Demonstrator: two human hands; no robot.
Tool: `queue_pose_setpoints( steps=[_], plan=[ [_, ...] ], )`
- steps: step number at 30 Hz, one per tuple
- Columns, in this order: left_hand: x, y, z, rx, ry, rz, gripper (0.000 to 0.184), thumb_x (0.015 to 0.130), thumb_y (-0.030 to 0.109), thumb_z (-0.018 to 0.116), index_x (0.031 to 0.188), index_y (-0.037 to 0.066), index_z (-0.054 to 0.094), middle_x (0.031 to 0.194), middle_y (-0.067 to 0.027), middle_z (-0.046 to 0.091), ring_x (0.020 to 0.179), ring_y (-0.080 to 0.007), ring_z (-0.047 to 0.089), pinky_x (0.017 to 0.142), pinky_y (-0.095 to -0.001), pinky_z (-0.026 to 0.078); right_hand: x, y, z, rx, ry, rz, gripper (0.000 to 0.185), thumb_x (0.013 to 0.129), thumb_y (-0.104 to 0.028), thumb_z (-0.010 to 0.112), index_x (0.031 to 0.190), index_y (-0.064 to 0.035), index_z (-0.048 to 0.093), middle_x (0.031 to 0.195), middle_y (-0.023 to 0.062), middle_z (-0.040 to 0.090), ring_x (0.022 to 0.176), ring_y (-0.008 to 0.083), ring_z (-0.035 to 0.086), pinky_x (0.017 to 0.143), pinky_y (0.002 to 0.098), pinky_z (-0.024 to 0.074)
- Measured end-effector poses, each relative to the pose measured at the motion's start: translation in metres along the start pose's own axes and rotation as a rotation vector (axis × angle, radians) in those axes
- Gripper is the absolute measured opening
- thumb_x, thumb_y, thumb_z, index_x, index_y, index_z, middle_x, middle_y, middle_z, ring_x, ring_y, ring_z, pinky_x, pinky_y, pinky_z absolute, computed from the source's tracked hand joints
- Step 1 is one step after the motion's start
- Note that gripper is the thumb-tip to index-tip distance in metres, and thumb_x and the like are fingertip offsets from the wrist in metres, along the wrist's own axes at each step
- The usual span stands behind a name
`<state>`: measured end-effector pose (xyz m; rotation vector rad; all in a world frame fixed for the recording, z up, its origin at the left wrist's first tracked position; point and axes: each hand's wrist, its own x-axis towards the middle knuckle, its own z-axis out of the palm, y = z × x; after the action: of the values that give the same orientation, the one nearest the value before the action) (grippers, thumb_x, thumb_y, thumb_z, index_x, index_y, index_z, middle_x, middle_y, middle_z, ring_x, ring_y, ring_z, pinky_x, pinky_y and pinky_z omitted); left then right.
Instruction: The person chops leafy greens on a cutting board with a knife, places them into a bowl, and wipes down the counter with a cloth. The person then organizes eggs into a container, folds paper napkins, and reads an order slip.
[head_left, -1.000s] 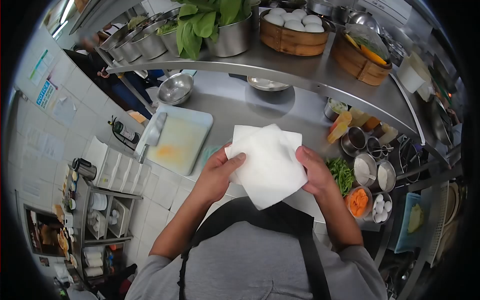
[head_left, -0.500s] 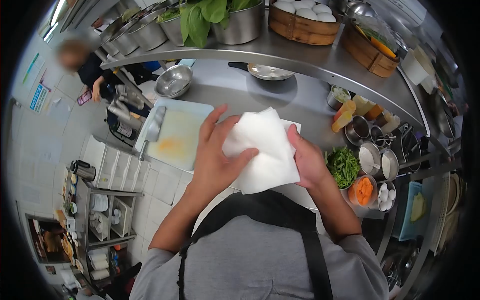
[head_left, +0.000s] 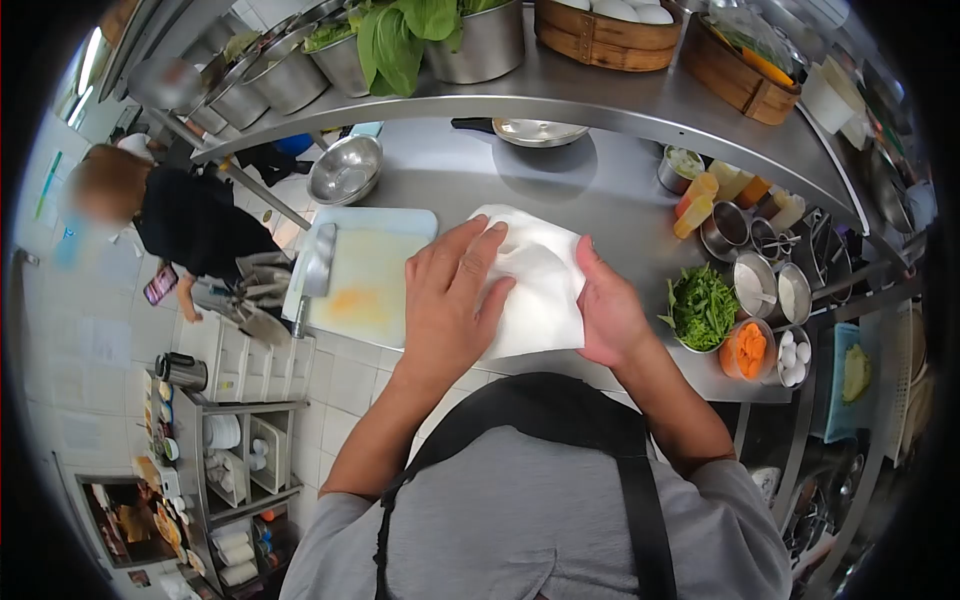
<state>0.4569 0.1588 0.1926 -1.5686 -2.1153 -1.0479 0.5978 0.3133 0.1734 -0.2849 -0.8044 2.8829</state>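
A white paper towel (head_left: 540,285), slightly crumpled on top, is held between my hands above the front edge of the steel counter. My left hand (head_left: 455,290) presses its fingers and thumb on the towel's upper face and left side. Gripping the right edge is my right hand (head_left: 610,310), its thumb up along the border and its other fingers mostly hidden beneath. Just left of the towel lies a cutting board (head_left: 370,265) with an orange stain, and a cleaver (head_left: 318,265) rests along the board's left side.
Behind the board stands a metal bowl (head_left: 345,170); a lidded pan (head_left: 540,131) sits further back. Chopped greens (head_left: 702,308), orange pieces (head_left: 748,350) and sauce bottles (head_left: 697,205) are at right. An overhead shelf (head_left: 480,105) crosses the front. A person (head_left: 200,205) walks at left with a phone.
My left hand has closed in over the towel, which now looks more bunched. The person at left has come nearer. The view has shifted slightly.
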Motion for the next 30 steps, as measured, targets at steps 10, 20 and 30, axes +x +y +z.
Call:
queue_pose_setpoints(
  steps=[10, 20, 30],
  plan=[
    [0.010, -0.017, -0.020, -0.496, -0.056, -0.219, 0.031, 0.084, 0.004, 0.081, 0.113, 0.002, 0.070, 0.114, -0.0069, 0.075, 0.105, -0.0192, 0.070, 0.091, -0.0343, 0.054, 0.024, 0.006, -0.038, 0.081, 0.098, -0.040, 0.066, 0.115, -0.053, 0.042, 0.159, -0.0045, 0.044, 0.158, 0.0152, 0.055, 0.144, 0.0331, 0.055, 0.121, 0.0523, 0.0427],
    [-0.006, -0.054, 0.027, -0.801, -0.165, -0.761, 0.027, 0.097, 0.011, 0.074, 0.118, -0.006, 0.073, 0.104, -0.0095, 0.079, 0.091, -0.0129, 0.072, 0.082, -0.0307, 0.058, 0.048, 0.026, -0.048, 0.121, 0.150, 0.069, 0.081, 0.112, -0.068, 0.025, 0.159, -0.0055, 0.046, 0.159, 0.0136, 0.055, 0.147, 0.0332, 0.052, 0.123, 0.0530, 0.0399],
    [-0.020, -0.063, 0.020, -0.687, -0.183, -0.803, 0.030, 0.095, 0.010, 0.075, 0.121, -0.005, 0.073, 0.103, -0.0087, 0.079, 0.087, -0.0137, 0.073, 0.081, -0.0306, 0.059, 0.058, 0.019, -0.044, 0.060, 0.076, 0.174, 0.090, 0.108, -0.074, 0.031, 0.155, 0.0005, 0.048, 0.157, 0.0156, 0.056, 0.145, 0.0330, 0.054, 0.120, 0.0519, 0.0437]
  ],
)
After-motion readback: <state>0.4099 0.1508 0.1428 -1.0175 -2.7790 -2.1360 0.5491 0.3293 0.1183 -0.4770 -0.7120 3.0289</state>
